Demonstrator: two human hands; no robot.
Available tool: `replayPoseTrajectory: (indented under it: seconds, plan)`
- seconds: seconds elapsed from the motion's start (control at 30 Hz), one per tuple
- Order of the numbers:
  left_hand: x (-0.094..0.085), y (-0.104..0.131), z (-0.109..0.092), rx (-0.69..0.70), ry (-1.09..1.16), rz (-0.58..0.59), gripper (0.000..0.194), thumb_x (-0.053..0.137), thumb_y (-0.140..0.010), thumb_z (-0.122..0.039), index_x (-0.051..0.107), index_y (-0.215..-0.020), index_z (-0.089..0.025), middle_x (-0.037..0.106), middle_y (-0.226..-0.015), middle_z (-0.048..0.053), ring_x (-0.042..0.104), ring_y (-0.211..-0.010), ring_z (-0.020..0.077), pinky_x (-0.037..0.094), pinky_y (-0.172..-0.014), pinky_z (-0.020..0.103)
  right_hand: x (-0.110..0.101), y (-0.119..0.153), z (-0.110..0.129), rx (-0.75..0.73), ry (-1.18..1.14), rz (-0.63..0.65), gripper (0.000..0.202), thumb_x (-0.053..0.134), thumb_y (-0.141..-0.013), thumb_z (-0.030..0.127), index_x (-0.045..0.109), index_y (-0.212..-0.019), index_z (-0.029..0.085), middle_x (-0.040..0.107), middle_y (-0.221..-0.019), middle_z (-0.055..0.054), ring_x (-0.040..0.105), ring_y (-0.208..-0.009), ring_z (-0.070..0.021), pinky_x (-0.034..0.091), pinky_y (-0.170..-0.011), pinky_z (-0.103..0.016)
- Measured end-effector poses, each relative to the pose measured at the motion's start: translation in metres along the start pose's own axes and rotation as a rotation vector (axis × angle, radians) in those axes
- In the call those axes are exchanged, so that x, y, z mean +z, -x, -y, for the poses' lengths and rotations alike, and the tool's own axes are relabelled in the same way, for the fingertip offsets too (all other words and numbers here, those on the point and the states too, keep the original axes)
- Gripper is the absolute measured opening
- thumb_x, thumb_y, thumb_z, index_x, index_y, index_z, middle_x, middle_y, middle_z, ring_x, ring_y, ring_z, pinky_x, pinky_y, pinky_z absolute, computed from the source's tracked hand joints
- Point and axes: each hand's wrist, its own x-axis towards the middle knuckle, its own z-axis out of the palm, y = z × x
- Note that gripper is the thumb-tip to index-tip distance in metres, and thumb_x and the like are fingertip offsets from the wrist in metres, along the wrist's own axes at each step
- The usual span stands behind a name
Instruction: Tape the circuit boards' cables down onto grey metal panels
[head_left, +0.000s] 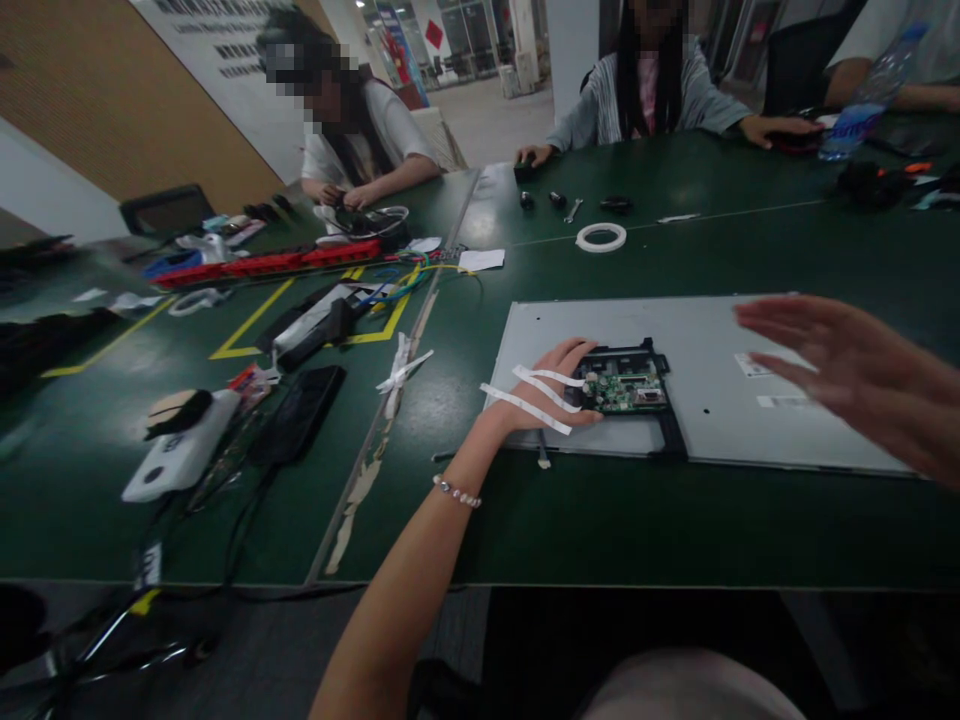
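A large grey flat panel [720, 390] lies on the table in front of me. Near its left end is a black frame [675, 432] carrying a green circuit board [626, 393]. My left hand [544, 385] grips the left side of this frame, thumb at the near side and fingers at the far side. Several white tape strips [529, 408] cling to the back of that hand. Above the panel's right part hovers my right hand [832, 370], holding nothing, fingers stretched and thumb apart.
A white tape roll [601, 237], a small wrench [574, 210] and dark small parts lie beyond the panel. To the left are tape scraps [403, 365], a black power bank-like box [304, 412] and a red power strip [270, 262]. Two people sit opposite; a water bottle [862, 105] stands far right.
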Motion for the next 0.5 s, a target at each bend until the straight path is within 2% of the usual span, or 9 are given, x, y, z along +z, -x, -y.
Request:
replayPoseTrajectory:
  seconds: [0.07,0.13,0.2,0.27,0.33,0.5]
  plan:
    - [0.0,0.0,0.0,0.0,-0.005,-0.005,0.097,0.07,-0.066,-0.047,0.02,-0.146,-0.025,0.028,-0.148,0.014,0.03,-0.135,0.0362,0.027,-0.11,0.058,-0.035,-0.034,-0.042,0.204,0.168,-0.139,0.058,0.052,-0.079,0.049,0.042,-0.135,0.043,0.035,-0.146,0.0,0.03,-0.134,-0.0305,0.033,-0.108,-0.045]
    - [0.0,0.0,0.0,-0.002,-0.006,-0.004,0.096,0.069,-0.067,-0.048,0.02,-0.146,-0.025,0.028,-0.148,0.014,0.03,-0.135,0.0362,0.026,-0.11,0.058,-0.069,-0.062,-0.093,0.312,0.423,-0.294,0.067,0.053,-0.078,0.05,0.037,-0.142,0.035,0.025,-0.15,-0.006,0.024,-0.136,-0.0327,0.027,-0.109,-0.046]
    - [0.0,0.0,0.0,-0.001,-0.003,-0.002,0.096,0.069,-0.068,-0.049,0.02,-0.146,-0.024,0.027,-0.148,0.014,0.031,-0.135,0.0357,0.026,-0.11,0.057,-0.094,-0.078,-0.139,0.392,0.471,-0.303,0.068,0.05,-0.08,0.053,0.035,-0.144,0.032,0.024,-0.15,-0.009,0.025,-0.136,-0.0322,0.028,-0.107,-0.046]
    - [0.0,0.0,0.0,0.001,0.0,0.001,0.095,0.068,-0.069,-0.05,0.02,-0.146,-0.023,0.027,-0.148,0.014,0.031,-0.135,0.0351,0.026,-0.111,0.055,-0.105,-0.083,-0.168,0.453,0.465,-0.255,0.071,0.05,-0.08,0.055,0.032,-0.145,0.034,0.021,-0.151,-0.008,0.026,-0.135,-0.032,0.031,-0.104,-0.045]
    - [-0.001,0.0,-0.001,0.0,0.007,0.001,0.095,0.069,-0.068,-0.05,0.02,-0.146,-0.023,0.027,-0.148,0.015,0.031,-0.135,0.0349,0.027,-0.111,0.055,-0.101,-0.082,-0.179,0.461,0.453,-0.192,0.072,0.05,-0.079,0.056,0.031,-0.145,0.035,0.021,-0.151,-0.007,0.027,-0.134,-0.0318,0.035,-0.101,-0.043]
    - [-0.005,0.001,-0.005,-0.016,0.042,0.018,0.096,0.07,-0.067,-0.049,0.02,-0.146,-0.026,0.027,-0.148,0.014,0.029,-0.136,0.0359,0.027,-0.11,0.058,-0.074,-0.08,-0.169,0.435,0.426,-0.181,0.075,0.05,-0.08,0.056,0.029,-0.146,0.03,0.029,-0.146,-0.012,0.034,-0.13,-0.0331,0.036,-0.101,-0.045]
